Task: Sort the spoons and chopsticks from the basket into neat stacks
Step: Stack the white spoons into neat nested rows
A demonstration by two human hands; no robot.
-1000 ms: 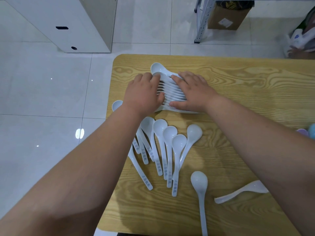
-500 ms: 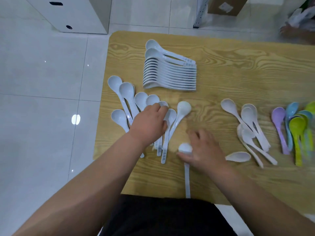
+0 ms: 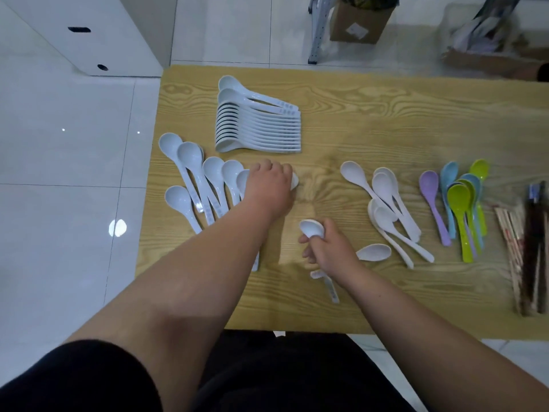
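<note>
Below the spoon stack (image 3: 258,126), the right hand (image 3: 329,251) has lifted a white spoon (image 3: 312,228), gripping it; the left hand (image 3: 269,185) seemingly clutches a second spoon (image 3: 294,181).

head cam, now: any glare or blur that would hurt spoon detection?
Head view: one bright glare spot on the floor tile; the spoon stack is sharp; the chopsticks at the right edge are smeared; the right hand and its held spoon are slightly soft; shadows are faint.

I see a wood-grain table (image 3: 386,114) on pale floor tiles (image 3: 74,159). Past its far edge — a white cabinet (image 3: 118,34), and a grey metal frame leg (image 3: 319,28) just beside a cardboard box (image 3: 361,23).
</note>
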